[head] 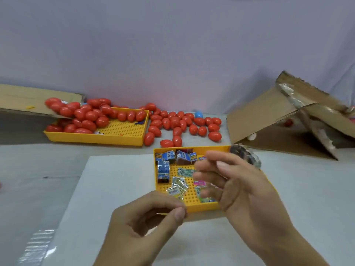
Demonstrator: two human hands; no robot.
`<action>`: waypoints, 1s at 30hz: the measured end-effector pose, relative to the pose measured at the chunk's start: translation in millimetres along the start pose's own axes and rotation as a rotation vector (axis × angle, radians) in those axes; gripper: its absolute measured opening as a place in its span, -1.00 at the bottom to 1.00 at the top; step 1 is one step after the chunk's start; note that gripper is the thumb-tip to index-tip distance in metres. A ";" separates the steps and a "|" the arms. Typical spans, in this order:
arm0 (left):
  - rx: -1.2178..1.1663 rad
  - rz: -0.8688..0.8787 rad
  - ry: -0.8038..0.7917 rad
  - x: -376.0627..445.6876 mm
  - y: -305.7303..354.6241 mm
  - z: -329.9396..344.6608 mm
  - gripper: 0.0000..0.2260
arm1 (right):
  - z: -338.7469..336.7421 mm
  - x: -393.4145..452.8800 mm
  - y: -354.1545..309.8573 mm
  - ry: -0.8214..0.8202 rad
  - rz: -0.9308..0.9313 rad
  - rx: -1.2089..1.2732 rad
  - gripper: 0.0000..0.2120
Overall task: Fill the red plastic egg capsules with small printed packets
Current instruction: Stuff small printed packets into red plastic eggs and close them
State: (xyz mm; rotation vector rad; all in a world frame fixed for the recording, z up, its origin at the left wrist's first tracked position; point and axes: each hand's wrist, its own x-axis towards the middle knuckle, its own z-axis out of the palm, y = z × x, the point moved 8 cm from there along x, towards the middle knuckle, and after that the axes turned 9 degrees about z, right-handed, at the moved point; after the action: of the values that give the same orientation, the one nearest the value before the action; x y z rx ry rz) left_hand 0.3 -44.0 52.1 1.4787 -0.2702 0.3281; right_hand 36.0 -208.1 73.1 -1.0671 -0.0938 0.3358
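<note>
Over grey tabletop, left hand pinches nothing visible; right hand hovers loosely open.

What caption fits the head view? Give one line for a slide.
Two hands over a yellow tray of printed packets; red egg capsules wait behind.

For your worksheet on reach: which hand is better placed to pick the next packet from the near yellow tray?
Probably the right hand: it hovers directly over the near yellow tray and its packets, while the left hand sits at the tray's front edge with fingers pinched.
</note>
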 end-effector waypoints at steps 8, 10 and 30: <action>0.315 0.141 0.219 83.9 -9.2 -64.5 -0.87 | 2.0 -0.7 34.3 0.028 -0.006 -0.015 -0.72; 0.620 0.174 0.281 130.1 -14.2 -90.8 -0.86 | -4.8 -2.2 30.9 0.055 -0.007 -0.010 -0.73; 0.525 0.277 -0.159 132.0 -1.8 -22.6 -0.55 | -25.4 -0.6 6.8 0.115 -0.039 -0.084 -0.82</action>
State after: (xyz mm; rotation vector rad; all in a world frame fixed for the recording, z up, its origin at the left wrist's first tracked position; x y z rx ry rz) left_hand 122.7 -15.0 98.0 1.9934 -0.5494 0.5325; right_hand 39.9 -226.7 55.0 -1.1636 -0.0255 0.2366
